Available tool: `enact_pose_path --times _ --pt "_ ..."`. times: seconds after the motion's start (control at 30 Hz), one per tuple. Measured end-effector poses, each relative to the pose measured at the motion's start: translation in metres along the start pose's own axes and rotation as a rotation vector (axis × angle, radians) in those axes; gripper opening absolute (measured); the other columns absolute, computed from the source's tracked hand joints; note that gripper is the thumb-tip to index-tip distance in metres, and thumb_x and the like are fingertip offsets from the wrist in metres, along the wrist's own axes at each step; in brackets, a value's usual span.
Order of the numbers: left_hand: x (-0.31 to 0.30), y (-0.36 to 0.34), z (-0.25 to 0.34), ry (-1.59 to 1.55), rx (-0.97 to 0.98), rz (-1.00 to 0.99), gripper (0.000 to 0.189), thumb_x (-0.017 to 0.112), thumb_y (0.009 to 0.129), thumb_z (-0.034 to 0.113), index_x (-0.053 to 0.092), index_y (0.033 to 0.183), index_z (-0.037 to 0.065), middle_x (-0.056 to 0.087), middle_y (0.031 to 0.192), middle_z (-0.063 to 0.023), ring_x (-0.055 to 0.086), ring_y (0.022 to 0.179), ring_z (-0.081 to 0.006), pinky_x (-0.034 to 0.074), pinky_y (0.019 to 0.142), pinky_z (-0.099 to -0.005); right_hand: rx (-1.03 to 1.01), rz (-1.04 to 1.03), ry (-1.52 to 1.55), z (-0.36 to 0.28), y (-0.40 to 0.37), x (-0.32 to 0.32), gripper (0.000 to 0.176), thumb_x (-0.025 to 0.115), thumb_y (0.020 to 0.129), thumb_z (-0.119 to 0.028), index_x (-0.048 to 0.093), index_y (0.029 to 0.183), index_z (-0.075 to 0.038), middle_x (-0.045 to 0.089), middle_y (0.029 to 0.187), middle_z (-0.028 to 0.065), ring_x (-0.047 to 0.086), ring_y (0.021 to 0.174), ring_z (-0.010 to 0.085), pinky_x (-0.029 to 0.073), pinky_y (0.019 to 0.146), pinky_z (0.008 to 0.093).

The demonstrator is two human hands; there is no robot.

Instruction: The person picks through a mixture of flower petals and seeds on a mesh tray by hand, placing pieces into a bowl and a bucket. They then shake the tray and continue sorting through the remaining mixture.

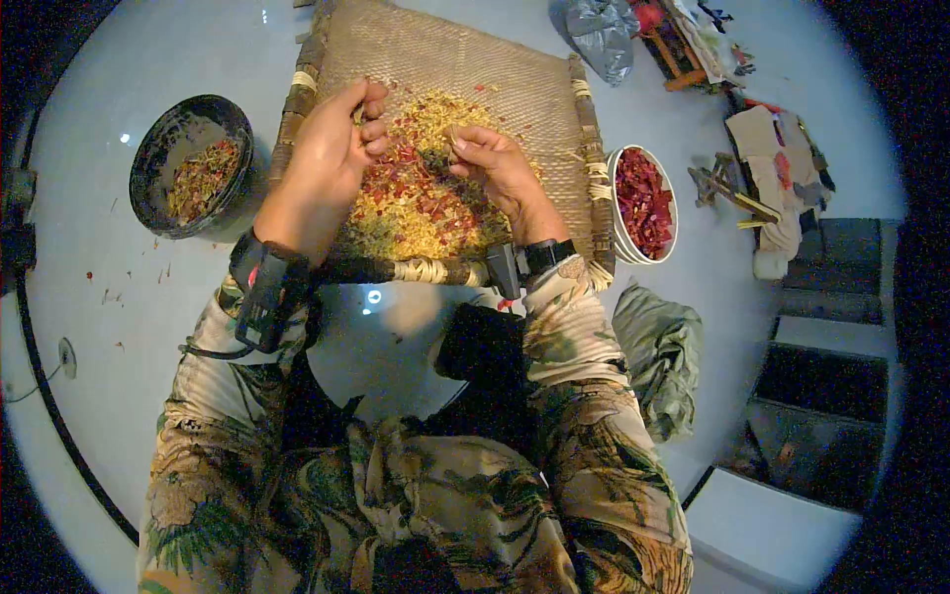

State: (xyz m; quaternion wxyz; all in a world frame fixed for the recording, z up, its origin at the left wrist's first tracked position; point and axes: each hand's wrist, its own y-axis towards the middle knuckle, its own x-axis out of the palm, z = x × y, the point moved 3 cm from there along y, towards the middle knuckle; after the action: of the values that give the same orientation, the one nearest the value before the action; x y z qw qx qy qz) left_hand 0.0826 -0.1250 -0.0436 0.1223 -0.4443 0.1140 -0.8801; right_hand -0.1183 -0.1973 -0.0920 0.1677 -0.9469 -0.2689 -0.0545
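Floor (89, 198): pale and smooth, it runs under everything we see around our fingers, with a few small scraps well off to the left of them.
Mesh screen (445, 49): a woven panel in a bound wooden frame (586, 129), lying below our fingers and stretching away beyond them.
Yellow heap (371, 223): seed-like bits mixed with red flakes (435, 193), spread on the mesh directly under and between our two sets of fingers, and nearer to our body too.
Left hand (327, 144): fingers curled in over the heap's left side; we cannot tell whether they hold anything.
Right hand (500, 168): thumb and forefinger drawn narrow above the heap's right part; something pale may show at the tips, too small for us to be sure.
Handling: we judge the bits very light, dry and loose, apt to slip between fingers or scatter; the flakes look thin and brittle. We would pinch one flake lightly by its edge with the fingertips, and lift the loose bits in a cupped palm.
Black tub (142, 168): left of our left fingers, outside the frame, with mixed bits inside.
White bucket (633, 259): right of our right fingers, beside the frame, filled with red pieces (648, 208).
Green sack (658, 356): crumpled, right of our fingers and nearer our body.
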Motion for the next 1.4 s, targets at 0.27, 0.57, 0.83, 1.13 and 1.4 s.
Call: enact_pose_path --times 0.27,0.57,0.83,1.13,1.4 --pt "-0.009 0.006 -0.008 0.047 -0.04 -0.081 0.018 0.046 0.09 0.023 0.049 0.089 0.005 0.043 0.072 -0.0008 0.036 0.055 -0.0103 0.031 0.048 -0.0237 0.014 -0.026 0.057 -0.004 -0.004 0.001 0.01 0.059 0.084 -0.014 0.057 0.093 -0.01 0.058 0.084 -0.0021 0.056 0.079 0.0101 0.05 0.074 0.0309" --pt "-0.002 0.004 -0.013 -0.098 -0.148 -0.127 0.04 0.039 0.092 0.04 0.05 0.097 0.002 0.053 0.081 -0.0068 0.052 0.072 -0.0192 0.048 0.065 -0.0324 0.035 -0.012 0.158 0.0 -0.004 -0.003 0.007 0.056 0.085 -0.012 0.056 0.091 -0.009 0.058 0.082 0.0012 0.057 0.075 0.0119 0.051 0.073 0.032" --pt "-0.006 0.008 -0.037 -0.05 -0.196 -0.066 0.051 0.033 0.092 0.048 0.047 0.098 -0.001 0.052 0.086 -0.0107 0.054 0.078 -0.0215 0.05 0.073 -0.0358 -0.151 0.079 -0.093 -0.049 -0.026 0.042 0.019 0.059 0.084 -0.016 0.059 0.098 -0.003 0.06 0.084 0.0024 0.056 0.074 0.0103 0.049 0.067 0.0262" --pt "-0.03 0.024 -0.041 -0.017 -0.17 -0.064 0.035 0.04 0.093 0.036 0.048 0.096 0.002 0.048 0.078 -0.0056 0.046 0.064 -0.0149 0.04 0.053 -0.0261 -0.381 0.276 -0.394 -0.043 -0.012 0.032 0.019 0.062 0.082 -0.018 0.066 0.087 -0.001 0.065 0.076 0.0047 0.058 0.069 0.0116 0.046 0.063 0.0259" --pt "-0.025 0.015 0.002 -0.079 -0.044 0.076 0.016 0.047 0.09 0.021 0.046 0.087 0.005 0.04 0.068 -0.0011 0.034 0.051 -0.0094 0.028 0.041 -0.0216 -0.358 0.156 -1.128 0.016 0.027 -0.009 0.02 0.062 0.08 -0.019 0.063 0.093 -0.004 0.065 0.081 0.0106 0.062 0.076 0.0221 0.048 0.067 0.0328"
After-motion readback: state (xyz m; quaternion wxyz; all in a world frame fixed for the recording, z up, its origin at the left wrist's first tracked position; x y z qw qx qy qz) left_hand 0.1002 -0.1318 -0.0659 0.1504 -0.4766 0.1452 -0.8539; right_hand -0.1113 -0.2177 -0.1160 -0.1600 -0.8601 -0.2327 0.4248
